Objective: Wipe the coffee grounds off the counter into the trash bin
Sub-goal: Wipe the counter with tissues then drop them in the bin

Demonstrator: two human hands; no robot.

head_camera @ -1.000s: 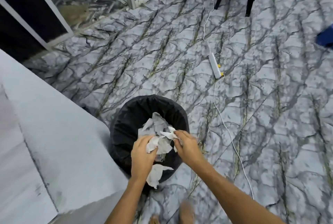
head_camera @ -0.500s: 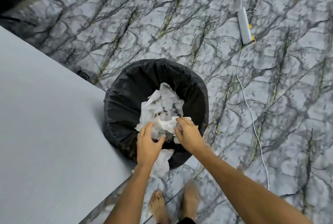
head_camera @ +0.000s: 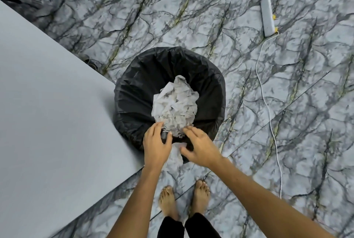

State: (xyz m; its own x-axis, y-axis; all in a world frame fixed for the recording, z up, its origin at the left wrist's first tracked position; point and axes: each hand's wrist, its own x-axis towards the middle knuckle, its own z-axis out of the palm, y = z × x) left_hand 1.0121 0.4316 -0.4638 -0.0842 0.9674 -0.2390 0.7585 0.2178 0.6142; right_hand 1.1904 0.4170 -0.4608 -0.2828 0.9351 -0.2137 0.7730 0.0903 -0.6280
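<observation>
A round trash bin lined with a black bag stands on the floor against the corner of the grey counter. Inside it a crumpled white paper towel speckled with dark coffee grounds rests above the rim. My left hand is over the bin's near rim, its fingers curled on the towel's lower edge, and a strip of paper hangs beneath it. My right hand hovers beside it with its fingers spread, just off the towel.
The floor is marble-patterned. A white power strip lies at the upper right, and its cable trails down the right side. My bare feet stand just before the bin, by the counter's corner.
The view has tilted down and closer over the bin. My right hand has let go of the towel and spread its fingers. The towel now sits deeper in the bin.
</observation>
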